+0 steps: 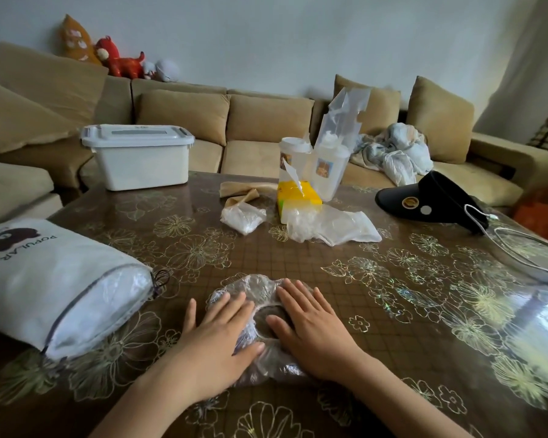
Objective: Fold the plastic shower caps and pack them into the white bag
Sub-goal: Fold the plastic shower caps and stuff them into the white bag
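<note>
Both hands, left hand [217,335] and right hand [310,327], are spread flat, pressing a clear shower cap [260,290] onto the table [393,311], bottom centre. It looks thin, crinkly and slippery, so I'd pinch the elastic rim. White bag [45,279] lies at left.

Two hands [222,339] [314,330], one white bag [45,279] (zippered)

A brown table [393,311] with a gold flower pattern stood before a tan sofa [260,121]. A white lidded bin [140,159] sat at its far left edge. Near the far middle, a yellow pack [298,194] stood just before two cups [293,150], with a tan cloth [247,189] to its left. A black visor [431,200] lay far right, a white cable [484,222] beside it. A red toy [117,58] sat on the sofa back, and a crumpled blanket [393,150] on its seat.
</note>
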Tool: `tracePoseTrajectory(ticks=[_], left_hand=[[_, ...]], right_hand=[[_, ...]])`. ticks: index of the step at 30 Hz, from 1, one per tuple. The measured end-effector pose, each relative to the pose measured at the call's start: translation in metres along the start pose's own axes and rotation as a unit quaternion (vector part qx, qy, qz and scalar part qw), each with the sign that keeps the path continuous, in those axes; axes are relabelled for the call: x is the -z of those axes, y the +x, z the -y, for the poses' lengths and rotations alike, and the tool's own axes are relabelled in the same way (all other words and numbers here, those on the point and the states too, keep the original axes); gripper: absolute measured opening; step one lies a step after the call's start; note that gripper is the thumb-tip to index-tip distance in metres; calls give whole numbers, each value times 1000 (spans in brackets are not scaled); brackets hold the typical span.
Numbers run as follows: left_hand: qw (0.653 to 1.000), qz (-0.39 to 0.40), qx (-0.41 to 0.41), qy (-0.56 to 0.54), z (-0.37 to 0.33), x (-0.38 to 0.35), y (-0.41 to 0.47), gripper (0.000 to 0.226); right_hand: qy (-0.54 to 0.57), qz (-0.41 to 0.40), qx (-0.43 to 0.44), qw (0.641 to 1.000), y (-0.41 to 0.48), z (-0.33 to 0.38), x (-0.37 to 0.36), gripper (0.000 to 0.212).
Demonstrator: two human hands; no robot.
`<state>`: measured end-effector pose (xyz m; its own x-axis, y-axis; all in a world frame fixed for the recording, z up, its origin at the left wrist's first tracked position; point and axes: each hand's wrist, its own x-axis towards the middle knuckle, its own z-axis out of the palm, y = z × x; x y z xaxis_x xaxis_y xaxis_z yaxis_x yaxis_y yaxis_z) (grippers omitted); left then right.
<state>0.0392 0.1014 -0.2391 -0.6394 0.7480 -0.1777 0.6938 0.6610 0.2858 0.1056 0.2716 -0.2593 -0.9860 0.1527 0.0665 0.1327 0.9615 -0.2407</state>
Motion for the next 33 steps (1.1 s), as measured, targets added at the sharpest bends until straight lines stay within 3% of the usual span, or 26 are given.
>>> tracePoseTrajectory(ticks=[2, 6, 9, 11, 13, 17, 20, 23, 25, 26, 29, 33], left_hand=[[1000, -18, -4, -20, 0, 1, -2, 67], [980, -152, -80, -97, -9, 12, -9, 52], [974, -109, -96, -175, -12, 22, -16, 38], [981, -63, -94, -155, -13, 20, -19, 45], [987, -52, -92, -125, -11, 16, -14, 44], [979, -90, -108, -148, -1, 11, -7, 12], [971, -107, -87, -195, 6, 17, -7, 11], [967, -99, -71, -222, 12, 23, -6, 34], [973, -48, -68, -215, 14, 25, -6, 41], [976, -17, -63, -209, 15, 25, -7, 49], [982, 18, -68, -173, 14, 22, -7, 57], [974, -98, -60, -194, 20, 20, -2, 15]], right_hand=[[46, -37, 12, 998, -5, -1, 1, 81], [141, -149, 21, 979, -24, -13, 18, 55], [258, -39, 23, 965, -36, -18, 48, 20], [241, 46, 44, 968, -39, -20, 58, 32], [151, 101, 58, 982, -38, -22, 57, 46], [99, 4, 81, 992, -35, -16, 44, 16], [147, -48, 37, 987, -32, -19, 44, 10], [244, 27, 5, 969, -32, -23, 49, 35], [212, 74, 5, 974, -34, -29, 50, 62], [175, 68, 14, 982, -33, -31, 48, 65], [113, -32, 49, 992, -34, -36, 41, 35], [151, -114, 28, 982, -31, -34, 38, 21]])
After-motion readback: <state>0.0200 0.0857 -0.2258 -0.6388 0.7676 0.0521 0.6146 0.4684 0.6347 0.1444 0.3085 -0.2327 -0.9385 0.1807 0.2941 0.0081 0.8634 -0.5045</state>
